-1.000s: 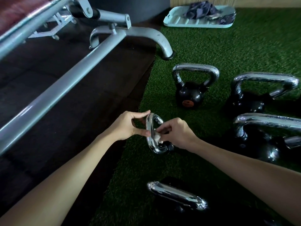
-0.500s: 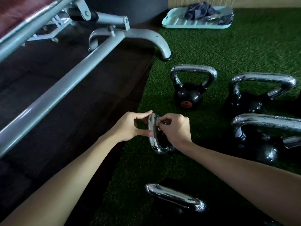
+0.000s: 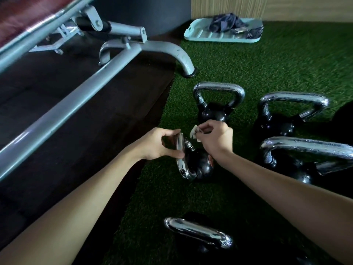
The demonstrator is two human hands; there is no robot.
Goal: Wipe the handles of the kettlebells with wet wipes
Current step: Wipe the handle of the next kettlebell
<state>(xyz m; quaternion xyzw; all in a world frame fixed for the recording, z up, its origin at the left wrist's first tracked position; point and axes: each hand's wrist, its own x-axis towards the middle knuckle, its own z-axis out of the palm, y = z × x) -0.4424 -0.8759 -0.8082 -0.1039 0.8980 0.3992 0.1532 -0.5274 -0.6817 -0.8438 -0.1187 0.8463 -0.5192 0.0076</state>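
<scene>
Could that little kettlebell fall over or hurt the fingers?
Maybe. The left hand pinches only the shiny handle of the small kettlebell, which leans sideways on the grass. If the grip slips, it could tip or roll onto fingers. The right hand holds just a small wipe off the metal, so it could drop. Other kettlebells crowd close, so knuckles might bump one.

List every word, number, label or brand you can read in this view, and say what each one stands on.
None can be read.
The kettlebells show no legible weight marks or brand.
The small kettlebell held at its handle by the left hand shows plain black and chrome.
The wet wipe in the right hand is blank.
The items on the pale tray are too small to tell.
</scene>
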